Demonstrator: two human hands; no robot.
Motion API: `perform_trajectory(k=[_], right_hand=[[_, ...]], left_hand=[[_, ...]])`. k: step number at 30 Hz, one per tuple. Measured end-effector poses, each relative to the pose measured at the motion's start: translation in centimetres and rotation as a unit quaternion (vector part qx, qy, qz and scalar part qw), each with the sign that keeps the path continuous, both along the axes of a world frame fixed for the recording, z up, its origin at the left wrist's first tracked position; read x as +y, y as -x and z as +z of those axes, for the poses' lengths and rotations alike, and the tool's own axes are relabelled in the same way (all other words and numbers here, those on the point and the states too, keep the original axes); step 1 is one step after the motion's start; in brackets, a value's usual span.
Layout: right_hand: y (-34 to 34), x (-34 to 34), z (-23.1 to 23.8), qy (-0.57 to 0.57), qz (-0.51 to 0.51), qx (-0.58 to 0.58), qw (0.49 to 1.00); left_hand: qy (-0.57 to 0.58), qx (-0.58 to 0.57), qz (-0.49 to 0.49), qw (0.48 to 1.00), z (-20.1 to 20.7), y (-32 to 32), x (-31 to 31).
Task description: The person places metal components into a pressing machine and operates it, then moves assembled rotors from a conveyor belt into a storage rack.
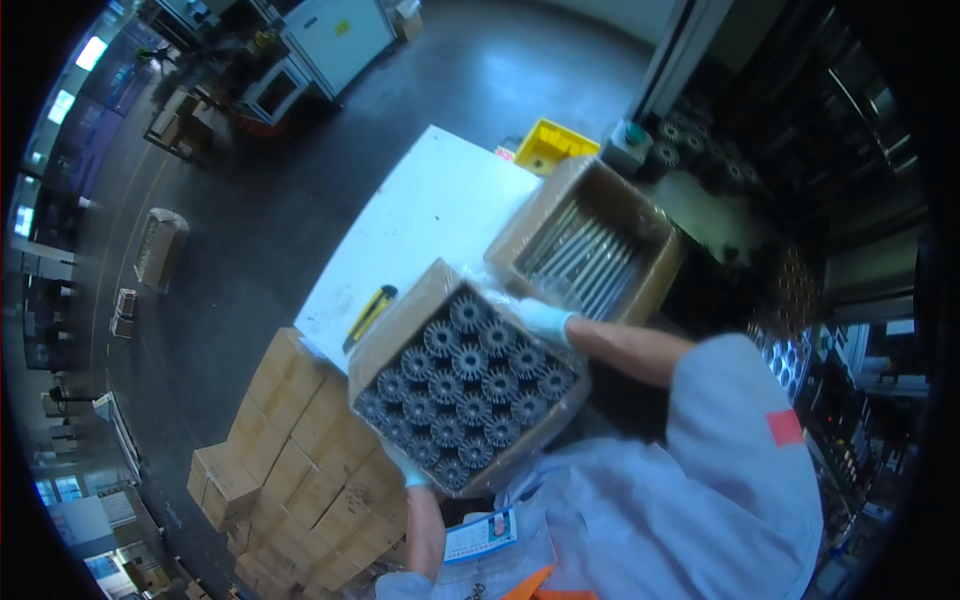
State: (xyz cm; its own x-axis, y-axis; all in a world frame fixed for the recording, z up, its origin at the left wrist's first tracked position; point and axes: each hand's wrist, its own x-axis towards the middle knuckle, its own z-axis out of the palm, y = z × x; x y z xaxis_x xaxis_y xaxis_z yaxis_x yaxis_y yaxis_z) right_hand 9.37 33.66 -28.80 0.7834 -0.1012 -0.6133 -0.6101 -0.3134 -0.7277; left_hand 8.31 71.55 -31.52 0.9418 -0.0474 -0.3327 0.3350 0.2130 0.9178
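Observation:
I hold an open cardboard box (pixel 395 325) filled with several rows of dark grey finned, gear-like metal parts (pixel 465 385), lined with clear plastic. My left hand (pixel 408 468), in a pale glove, grips the box's near lower edge. My right hand (pixel 545 320), also gloved, grips its far upper edge. The box is tilted, lifted above a white table (pixel 420 215). Behind it on the table stands a second open cardboard box (pixel 590 245) with long grey metal strips inside.
A yellow-and-black utility knife (pixel 370 312) lies on the table's near left edge. Several stacked closed cartons (pixel 300 470) stand on the left below the table. A yellow bin (pixel 553 145) sits at the table's far end. Dark machinery with more finned parts fills the right side.

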Motion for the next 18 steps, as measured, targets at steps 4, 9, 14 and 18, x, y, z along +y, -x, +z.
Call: perform_trajectory(k=[4, 9, 14, 18], right_hand=[[7.3, -1.3, 13.0, 0.016, -0.021, -0.060, 0.998], [13.4, -0.9, 12.6, 0.074, -0.118, -0.210, 0.968], [14.2, -0.4, 11.1, -0.158, -0.189, -0.101, 0.964], [18.7, -0.5, 5.4, -0.145, -0.244, -0.155, 0.946]], left_hand=[[0.019, 0.035, -0.012, 0.999, -6.0, -0.9, 6.5], [-0.298, -0.108, 0.016, 0.948, -4.7, -3.4, 7.0], [-0.429, -0.334, 0.120, 0.831, 7.9, -8.6, 7.8], [-0.221, -0.482, -0.074, 0.845, 22.8, 0.4, -14.9]])
